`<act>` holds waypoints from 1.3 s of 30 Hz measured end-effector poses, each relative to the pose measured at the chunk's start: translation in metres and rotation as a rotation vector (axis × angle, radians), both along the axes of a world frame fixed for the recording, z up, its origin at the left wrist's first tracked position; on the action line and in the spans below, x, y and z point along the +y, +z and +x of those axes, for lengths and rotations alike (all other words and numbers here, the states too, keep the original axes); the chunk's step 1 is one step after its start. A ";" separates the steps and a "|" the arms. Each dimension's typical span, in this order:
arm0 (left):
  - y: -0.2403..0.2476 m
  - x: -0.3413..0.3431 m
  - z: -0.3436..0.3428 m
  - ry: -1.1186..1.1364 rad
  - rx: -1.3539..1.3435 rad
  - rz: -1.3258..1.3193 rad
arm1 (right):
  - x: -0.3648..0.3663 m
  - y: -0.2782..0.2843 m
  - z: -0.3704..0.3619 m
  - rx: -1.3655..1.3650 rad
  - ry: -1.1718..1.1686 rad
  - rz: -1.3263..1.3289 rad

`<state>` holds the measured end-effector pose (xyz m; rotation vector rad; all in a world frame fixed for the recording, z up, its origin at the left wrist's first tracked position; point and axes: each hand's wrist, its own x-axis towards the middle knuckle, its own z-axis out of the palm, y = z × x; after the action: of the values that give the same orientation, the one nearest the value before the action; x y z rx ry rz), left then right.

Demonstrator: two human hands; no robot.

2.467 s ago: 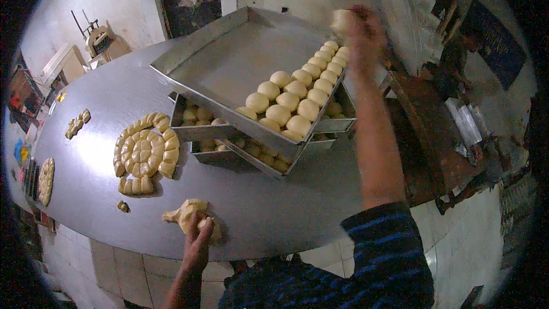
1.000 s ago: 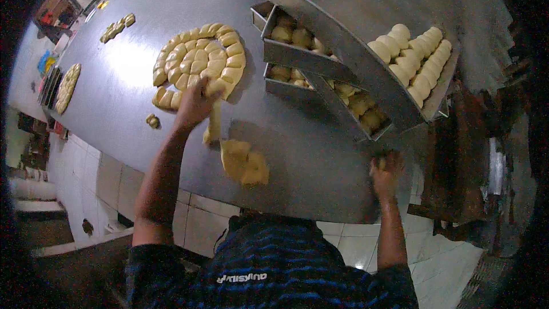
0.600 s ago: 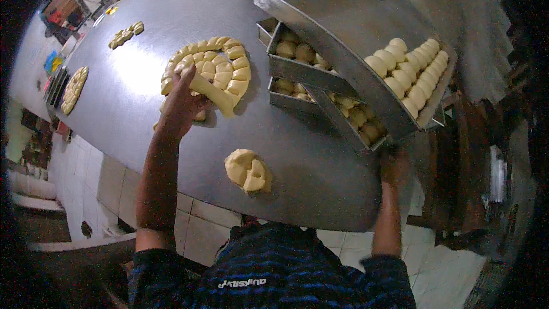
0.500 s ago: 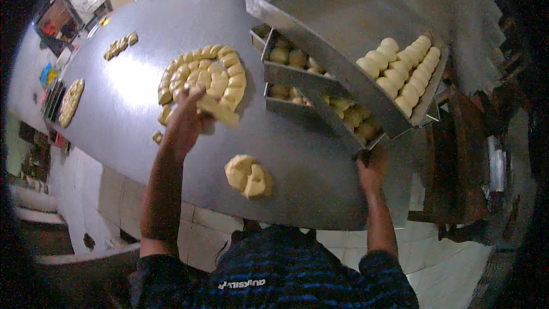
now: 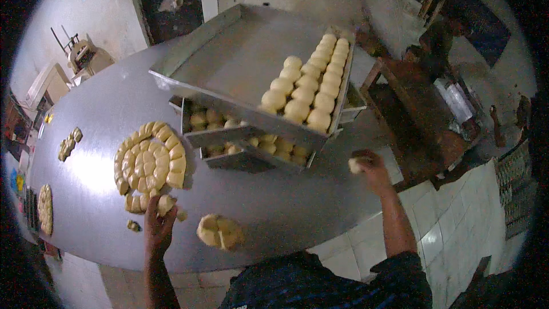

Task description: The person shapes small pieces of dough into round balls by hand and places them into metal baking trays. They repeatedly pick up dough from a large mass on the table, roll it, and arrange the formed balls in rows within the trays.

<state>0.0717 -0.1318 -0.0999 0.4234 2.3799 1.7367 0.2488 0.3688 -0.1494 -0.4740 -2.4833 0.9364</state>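
Note:
Near the front left of the table, my left hand (image 5: 159, 226) closes on a pale piece of dough (image 5: 166, 205), beside the lower edge of a spiral of cut dough pieces (image 5: 150, 160). My right hand (image 5: 373, 170) reaches out over the table's right side, fingers curled round a small ball of dough (image 5: 355, 165). To its upper left, a metal tray (image 5: 200, 87) carries rows of smooth round dough balls (image 5: 307, 88) along its right side. A creased lump of dough (image 5: 219, 232) lies between my arms, close to the front edge.
Beneath the top tray, more trays of dough balls (image 5: 280, 147) are stacked at angles. Smaller dough strips (image 5: 70, 143) and an oval dough cluster (image 5: 45, 209) lie at the left of the metal table (image 5: 103, 217). A dark wooden rack (image 5: 409, 120) stands at the right.
The view has turned to the right. My right hand has left the tray corner and now holds a dough ball. My left hand has lowered from above the spiral to its near edge.

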 end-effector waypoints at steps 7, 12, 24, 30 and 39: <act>0.016 0.053 0.042 0.150 -0.051 0.384 | 0.035 0.222 -0.173 0.892 0.048 0.669; 0.039 0.109 0.064 0.177 0.085 0.306 | 0.081 0.173 -0.295 0.405 0.079 0.357; 0.037 0.141 0.108 -0.143 0.532 -0.199 | -0.170 0.086 -0.045 -0.018 0.929 -0.215; 0.000 -0.012 0.073 0.491 0.011 0.680 | -0.145 -0.006 0.025 -0.306 0.537 -0.239; -0.048 -0.035 0.092 0.500 -0.370 0.551 | -0.164 -0.081 -0.025 -0.098 0.074 0.453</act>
<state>0.1640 -0.1663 -0.1476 -0.4482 1.8179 2.4238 0.2241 0.2047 -0.2301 -0.2815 -2.7061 0.3568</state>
